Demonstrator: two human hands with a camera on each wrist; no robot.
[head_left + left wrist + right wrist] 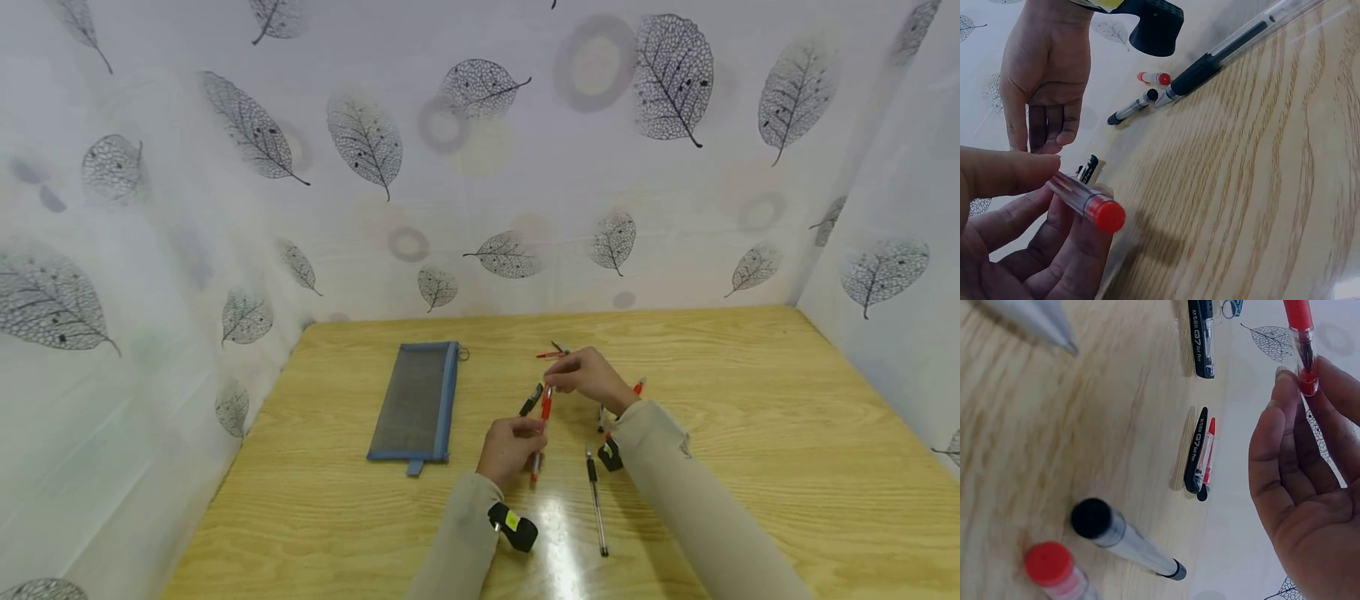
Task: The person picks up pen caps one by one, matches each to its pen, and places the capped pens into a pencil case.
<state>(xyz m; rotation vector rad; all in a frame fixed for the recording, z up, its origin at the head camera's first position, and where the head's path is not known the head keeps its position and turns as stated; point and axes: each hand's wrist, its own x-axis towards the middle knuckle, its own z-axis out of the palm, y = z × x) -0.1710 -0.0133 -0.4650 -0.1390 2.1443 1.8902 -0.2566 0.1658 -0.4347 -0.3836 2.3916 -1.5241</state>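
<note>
Both my hands are on one red gel pen [546, 404], raised over the table. My left hand [512, 450] pinches its clear barrel near the red end plug [1109, 216] between thumb and fingers. At the other end, my right hand [596, 379] pinches the clear tip part [1305, 362] just past the red grip; whether this part is a separate cap I cannot tell. Just left of it lies a black pen [531, 400]. A clear pen with a black grip [596, 500] lies nearer me, its bare tip pointing away.
A grey mesh pouch [412, 400] with blue edging lies on the left. Black and red pens [555, 352] lie together behind my right hand. Beneath my right forearm are a black-ended pen [601, 418] and a partly hidden red one [639, 386]. Leaf-patterned curtains [480, 167] surround the table.
</note>
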